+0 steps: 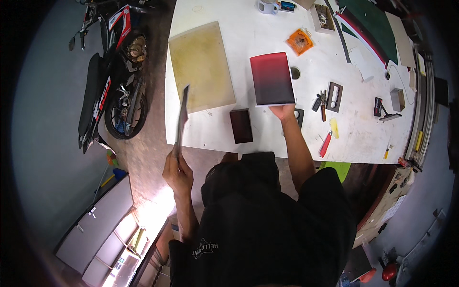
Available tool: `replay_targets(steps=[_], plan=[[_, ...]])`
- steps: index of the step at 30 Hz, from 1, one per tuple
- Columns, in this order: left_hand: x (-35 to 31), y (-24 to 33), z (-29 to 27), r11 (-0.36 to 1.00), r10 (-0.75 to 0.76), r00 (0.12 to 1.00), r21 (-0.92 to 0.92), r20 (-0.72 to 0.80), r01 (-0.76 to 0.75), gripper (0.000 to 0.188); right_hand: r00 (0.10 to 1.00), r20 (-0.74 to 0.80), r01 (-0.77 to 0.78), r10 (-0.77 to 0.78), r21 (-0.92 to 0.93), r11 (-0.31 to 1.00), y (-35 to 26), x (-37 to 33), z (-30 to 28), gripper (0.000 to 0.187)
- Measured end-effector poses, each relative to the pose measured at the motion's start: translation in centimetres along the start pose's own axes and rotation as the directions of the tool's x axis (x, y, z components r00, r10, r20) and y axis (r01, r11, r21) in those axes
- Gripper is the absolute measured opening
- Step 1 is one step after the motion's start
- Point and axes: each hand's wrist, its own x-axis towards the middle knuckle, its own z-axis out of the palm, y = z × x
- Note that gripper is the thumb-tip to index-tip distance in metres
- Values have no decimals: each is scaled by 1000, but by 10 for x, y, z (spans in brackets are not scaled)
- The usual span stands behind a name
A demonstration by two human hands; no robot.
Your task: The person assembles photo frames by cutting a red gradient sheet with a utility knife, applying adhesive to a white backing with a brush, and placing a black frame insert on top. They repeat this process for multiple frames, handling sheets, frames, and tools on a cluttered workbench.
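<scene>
My left hand (178, 176), off the table's front edge, is closed on a thin flat dark piece (183, 117). That piece stands nearly edge-on to me, so its face hardly shows. Over the table, my right hand (283, 111) grips the near edge of a flat rectangular red-to-black panel (272, 79) with a pale lower edge; its thickness is hard to judge. Between the two hands a dark brown rectangular block (241, 126) lies on the white table (215, 131). Behind the left-hand piece rests a yellowish translucent sheet (203, 67).
Right of my right hand lie keys (323, 99), a grey case with white inserts (334, 97) and a red-handled cutter (325, 144). An orange packet (300, 41), a mug (268, 6) and a small open box (322, 19) sit farther back. A motorcycle (114, 81) stands left.
</scene>
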Motion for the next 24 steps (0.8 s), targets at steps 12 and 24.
replay_targets(steps=[12,24], plan=[[22,54,46,872,487,866,5,-109,-490,38,998,61,-29,22,127,992,0,-56,8,48],[46,39,34,476,-273,889,-751,369,458,16,1000,23,-3,0,127,992,-24,-64,0,44]])
